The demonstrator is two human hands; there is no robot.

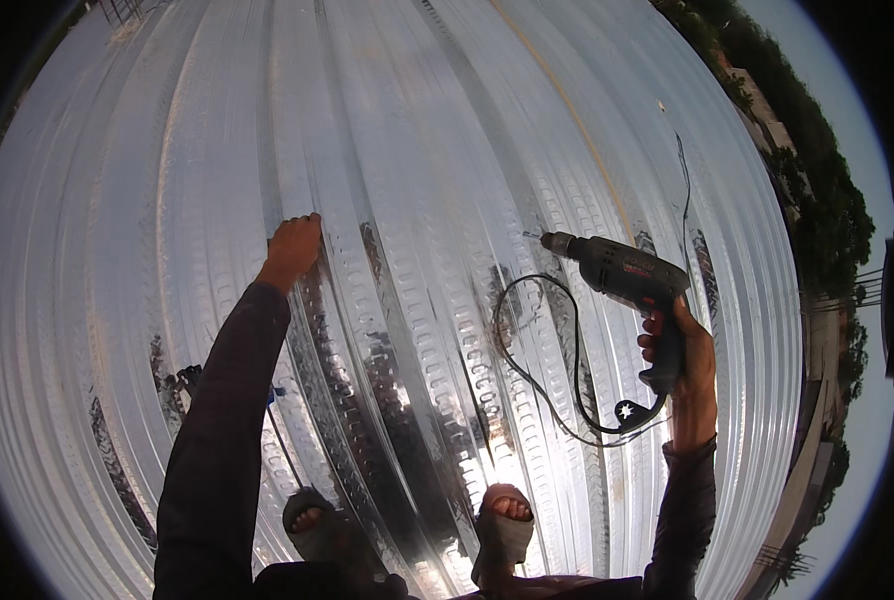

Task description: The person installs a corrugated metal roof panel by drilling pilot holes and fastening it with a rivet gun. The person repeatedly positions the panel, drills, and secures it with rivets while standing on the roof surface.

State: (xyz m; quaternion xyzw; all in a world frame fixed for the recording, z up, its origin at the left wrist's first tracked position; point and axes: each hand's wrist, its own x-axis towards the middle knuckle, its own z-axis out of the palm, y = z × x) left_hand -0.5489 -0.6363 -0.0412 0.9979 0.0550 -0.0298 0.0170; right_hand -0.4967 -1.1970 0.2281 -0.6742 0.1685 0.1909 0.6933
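Note:
My right hand grips a dark corded drill, its bit aimed left above the metal roofing sheet. The drill's black cord loops over the sheet below it. My left hand is up and to the left of the drill, at a seam in the sheet, with fingers curled; what they hold, if anything, is hidden. Behind my left forearm lies a dark object with a blue part beside it, too obscured to name.
My sandaled feet stand on the ribbed sheet at the bottom. A thin yellow line runs along the upper right of the sheet. Past the roof's right edge are trees, low structures and sky.

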